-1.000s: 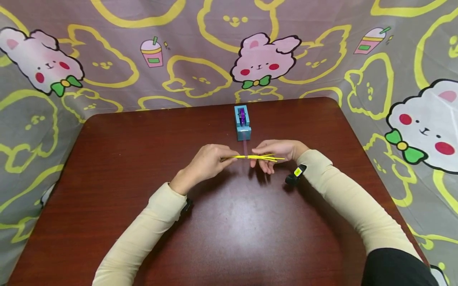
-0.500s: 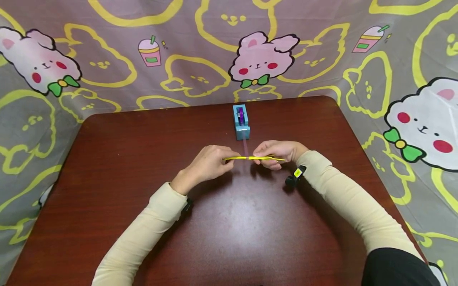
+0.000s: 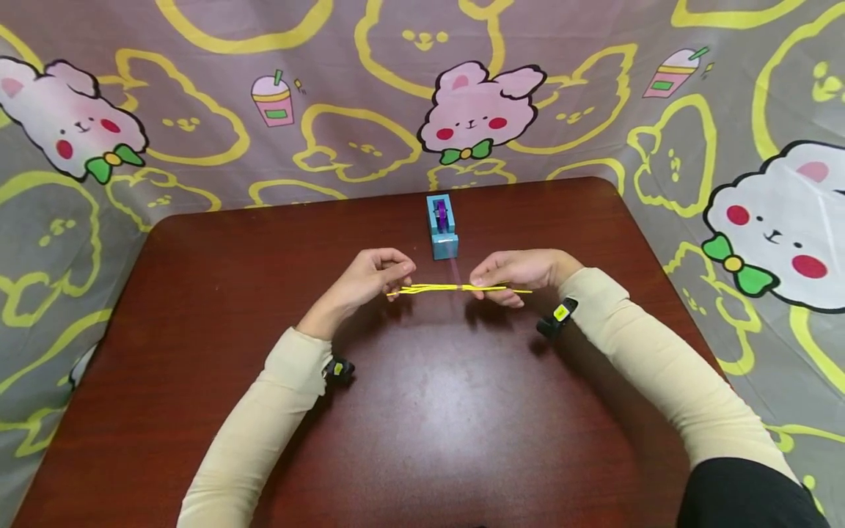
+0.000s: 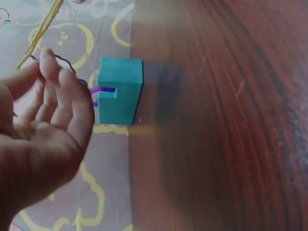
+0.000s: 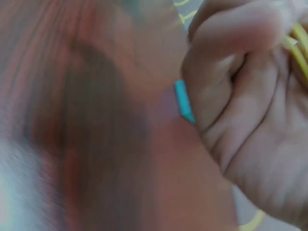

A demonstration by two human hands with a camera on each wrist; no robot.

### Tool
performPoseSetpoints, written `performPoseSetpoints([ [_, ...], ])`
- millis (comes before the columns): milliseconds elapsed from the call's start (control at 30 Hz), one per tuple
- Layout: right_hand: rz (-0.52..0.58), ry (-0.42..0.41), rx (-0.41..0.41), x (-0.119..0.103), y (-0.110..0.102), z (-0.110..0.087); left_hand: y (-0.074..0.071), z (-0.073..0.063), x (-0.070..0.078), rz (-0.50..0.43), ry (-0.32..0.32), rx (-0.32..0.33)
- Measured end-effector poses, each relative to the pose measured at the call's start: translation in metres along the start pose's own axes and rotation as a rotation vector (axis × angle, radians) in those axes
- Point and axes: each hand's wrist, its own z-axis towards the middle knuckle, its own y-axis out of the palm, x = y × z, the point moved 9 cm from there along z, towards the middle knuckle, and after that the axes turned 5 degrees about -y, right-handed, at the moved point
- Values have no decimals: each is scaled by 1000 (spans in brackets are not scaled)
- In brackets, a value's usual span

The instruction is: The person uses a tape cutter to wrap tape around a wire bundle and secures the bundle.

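Note:
My right hand (image 3: 521, 273) pinches a bundle of thin yellow strands (image 3: 436, 287) between thumb and fingers, right of its middle. The bundle lies level above the table. A strip of clear purplish tape (image 3: 454, 271) runs from the blue tape dispenser (image 3: 442, 227) to the bundle's middle. My left hand (image 3: 370, 282) hovers by the bundle's left end, fingers loosely bent and gripping nothing. In the left wrist view the strands (image 4: 41, 29) slant past the fingertips of that hand (image 4: 48, 120). The right wrist view shows the curled fingers, with strands (image 5: 299, 48) at the edge.
The dispenser, with its purple tape roll (image 3: 441, 213), stands near the back of the dark red-brown table (image 3: 409, 440). A patterned cloth (image 3: 370, 81) hangs behind the table and along both sides. Each wrist wears a small black camera (image 3: 339, 368).
My left hand has let go of the strands and drawn back to the left, baring their left end. My right hand closed from loose fingers to a pinch on the bundle.

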Motion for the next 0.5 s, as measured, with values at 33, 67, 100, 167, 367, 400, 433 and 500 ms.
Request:
performPoseSetpoints([
  [33, -62, 15, 12, -3, 0, -1, -2, 2, -4, -28, -24, 19],
  [67, -122, 28, 21, -6, -1, -2, -3, 5, -6, -39, -45, 32],
  [100, -182, 42, 32, -9, 0, -3, -2, 7, -9, -35, -62, 36],
  [167, -285, 62, 60, -16, 0, -4, 1, 12, -12, -10, -93, 26],
  [367, -581, 49, 163, -39, 5, -7, 14, 24, -18, 55, -162, -32],
  [400, -630, 43, 184, -42, 6, -8, 16, 26, -18, 58, -168, -43],
  [433, -673, 36, 205, -44, 7, -10, 19, 27, -19, 62, -174, -58],
  [500, -760, 22, 247, -49, 8, -12, 24, 29, -19, 67, -184, -97],
])
